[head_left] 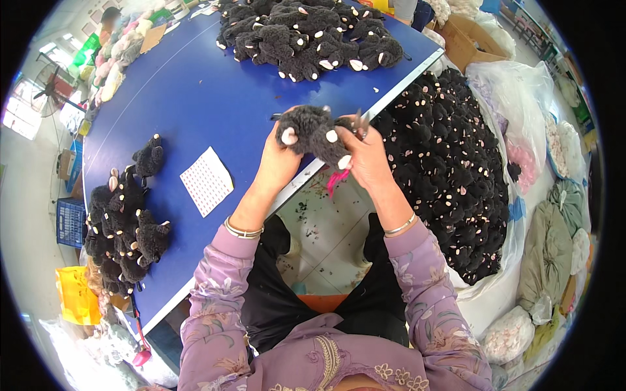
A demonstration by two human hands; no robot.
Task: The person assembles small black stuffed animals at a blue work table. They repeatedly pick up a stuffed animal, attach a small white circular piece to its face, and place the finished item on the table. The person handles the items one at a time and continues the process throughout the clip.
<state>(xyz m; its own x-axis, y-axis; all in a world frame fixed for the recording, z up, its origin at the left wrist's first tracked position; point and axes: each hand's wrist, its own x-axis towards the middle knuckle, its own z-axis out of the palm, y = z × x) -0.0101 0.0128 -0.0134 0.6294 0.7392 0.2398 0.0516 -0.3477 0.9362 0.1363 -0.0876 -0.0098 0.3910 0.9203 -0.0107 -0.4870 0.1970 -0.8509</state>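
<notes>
Over the near edge of the blue table I hold a small black plush toy (312, 130) with white-tipped paws or ears. My left hand (282, 156) is closed round its left side. My right hand (368, 156) grips its right side, and blurred pointed metal blades, apparently thread snips (361, 122), stick up from between its fingers. A bright pink strip (337, 181) hangs below the toy by my right hand; what it belongs to is hidden.
On the blue table (195, 124) lie a far heap of black plush toys (313, 39), a left heap (120, 225) and a white sheet of small labels (207, 181). A big pile of black plush pieces (443, 169) fills a bag at right. A carton (469, 42) stands behind it.
</notes>
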